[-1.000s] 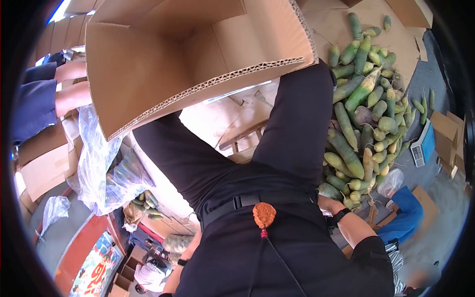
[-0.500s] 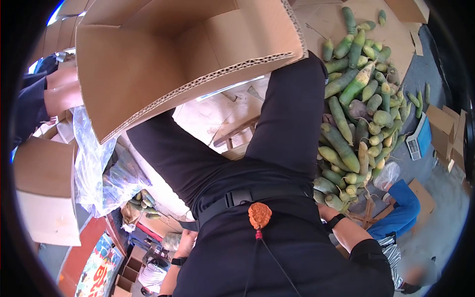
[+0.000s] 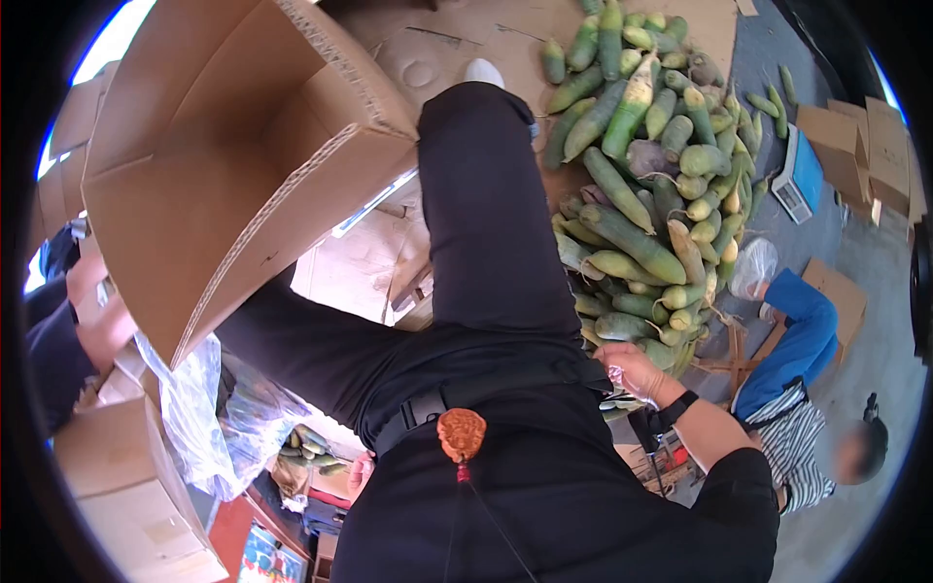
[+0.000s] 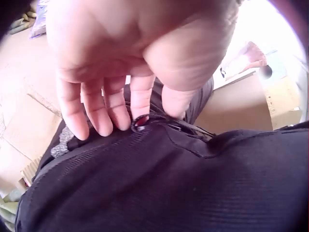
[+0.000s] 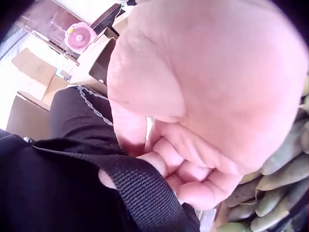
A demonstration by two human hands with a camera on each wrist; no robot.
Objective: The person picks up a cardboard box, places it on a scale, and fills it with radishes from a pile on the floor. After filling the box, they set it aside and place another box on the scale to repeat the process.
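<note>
A black webbing waist strap [image 5: 145, 191] is gripped in my right hand [image 5: 203, 96], its fingers curled round the band at the hip. The head view has this right hand [image 3: 637, 374] beside the belt's right end, a black watch on its wrist. My left hand [image 4: 130, 53] reaches down with fairly straight fingers, fingertips at the dark clothing [image 4: 169, 183] near a small dark loop with a red spot. In the head view only a bit of the left hand [image 3: 360, 474] shows beside the waist. The belt buckle [image 3: 418, 413] sits at the front, by an orange-brown pendant [image 3: 461, 434].
A large open cardboard box [image 3: 224, 165] stands before my legs. Many green radishes [image 3: 632, 243] lie heaped to the right, near a blue scale [image 3: 799, 175]. Clear plastic [image 3: 209, 408] hangs at the left. A person in blue trousers [image 3: 792, 330] is at the right.
The view has swung, so the box and radish heap sit further left in it. My right hand shows more fully beside the belt; the left is now mostly hidden by the body.
</note>
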